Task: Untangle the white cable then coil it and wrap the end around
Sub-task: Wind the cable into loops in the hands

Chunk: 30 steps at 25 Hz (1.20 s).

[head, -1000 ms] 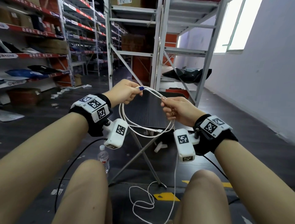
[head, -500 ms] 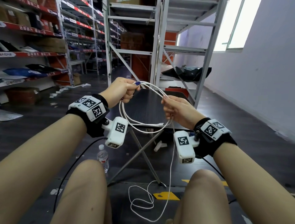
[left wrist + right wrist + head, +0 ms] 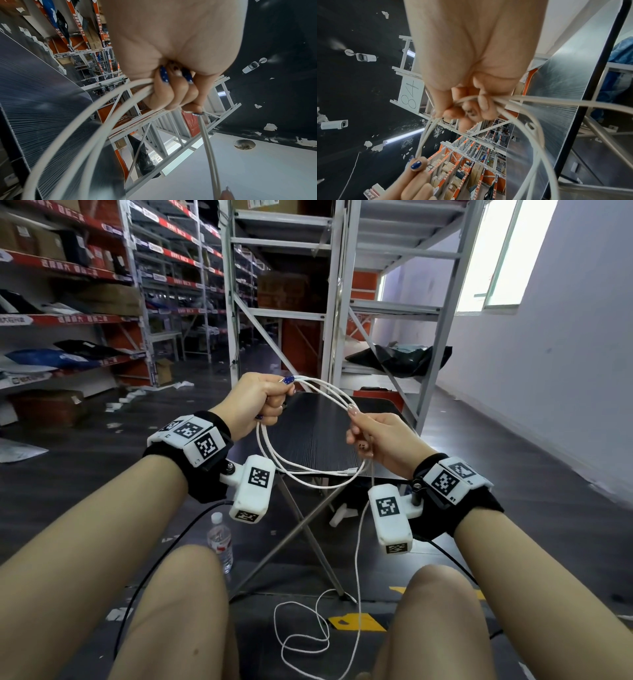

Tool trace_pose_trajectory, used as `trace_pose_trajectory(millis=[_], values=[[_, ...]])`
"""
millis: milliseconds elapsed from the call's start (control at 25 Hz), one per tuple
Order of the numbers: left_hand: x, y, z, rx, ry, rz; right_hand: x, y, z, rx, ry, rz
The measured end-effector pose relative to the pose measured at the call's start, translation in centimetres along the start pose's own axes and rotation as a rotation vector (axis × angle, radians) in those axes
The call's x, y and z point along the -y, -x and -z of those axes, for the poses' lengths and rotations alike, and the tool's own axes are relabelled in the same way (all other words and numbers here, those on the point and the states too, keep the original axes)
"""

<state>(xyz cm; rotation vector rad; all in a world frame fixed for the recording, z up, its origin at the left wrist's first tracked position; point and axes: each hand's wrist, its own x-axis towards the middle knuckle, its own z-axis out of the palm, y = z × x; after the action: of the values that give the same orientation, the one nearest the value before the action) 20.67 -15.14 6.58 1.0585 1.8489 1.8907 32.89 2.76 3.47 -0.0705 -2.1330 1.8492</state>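
At the centre of the head view the white cable (image 3: 310,470) hangs as a small coil of several loops between two raised hands, its free tail dropping past the lower centre of the frame to loose curls on the dark floor (image 3: 548,508). The left hand (image 3: 255,402) is closed round the coil's upper left side; the right hand (image 3: 380,440) pinches the strands at the right. The cable looks thin, light and limp yet springy, so loops will likely slip unless gripped where strands bunch, at the top of the coil. The left wrist view shows strands fanning from the curled fingers (image 3: 178,93); the right wrist view shows cable crossing the right fingers (image 3: 481,102), both hidden from the head camera, which alone shows the trailing tail.
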Motion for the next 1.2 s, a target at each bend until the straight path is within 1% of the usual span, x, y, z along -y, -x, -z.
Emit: trace_pose_trajectory(millis=[200,320,400,600,760,1040,1200], values=[[-0.19,0.30,-0.40,-0.015,0.063,0.001,0.07,-0.42,0.00,-0.065,-0.068,0.052],[-0.53,0.24,-0.61,-0.021,0.058,-0.009,-0.15,-0.42,0.00,-0.088,0.019,0.068],[-0.69,0.24,-0.72,-0.022,0.054,-0.016,-0.14,-0.23,0.04,-0.064,0.039,0.070],[-0.62,0.24,-0.69,-0.022,0.036,-0.024,-0.11,0.20,0.11,-0.008,0.070,0.003],[-0.34,0.17,-0.46,-0.019,0.020,-0.020,-0.28,0.15,0.04,0.013,0.037,-0.004],[0.03,-0.01,-0.27,-0.020,0.021,-0.021,-0.59,-0.33,-0.17,-0.002,0.044,0.023],[0.17,-0.13,-0.19,-0.028,0.027,-0.021,-0.37,-0.18,-0.21,0.016,0.059,0.020]])
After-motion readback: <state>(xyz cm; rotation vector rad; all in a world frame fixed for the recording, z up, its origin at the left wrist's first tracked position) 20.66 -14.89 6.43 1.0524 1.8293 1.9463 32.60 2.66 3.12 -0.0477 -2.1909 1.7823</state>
